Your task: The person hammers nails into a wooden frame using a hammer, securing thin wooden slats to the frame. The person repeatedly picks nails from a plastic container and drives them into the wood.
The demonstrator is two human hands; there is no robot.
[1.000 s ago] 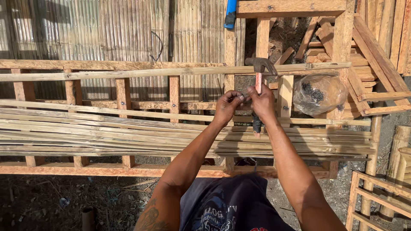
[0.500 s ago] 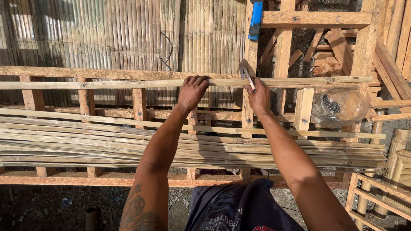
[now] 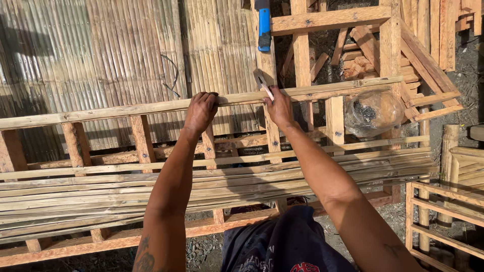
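Note:
My left hand [image 3: 200, 111] grips the long bamboo slat [image 3: 126, 108] that lies along the top rail of a wooden frame [image 3: 143, 141]. My right hand [image 3: 279, 107] rests on the same slat further right and holds a hammer [image 3: 262, 83], whose metal head points up and left above the slat. Both arms reach forward over a bundle of bamboo slats [image 3: 201, 184] lying across the frame's lower rails.
A clear plastic bag of nails [image 3: 372, 113] hangs on the frame at right. A blue-handled tool [image 3: 263, 25] hangs on an upright post. A bamboo wall [image 3: 126, 60] stands behind; stacked wooden frames [image 3: 443, 201] sit at right.
My left hand has slid left along the top slat, away from my right hand. My right hand has lifted the hammer from below the rail up to the slat.

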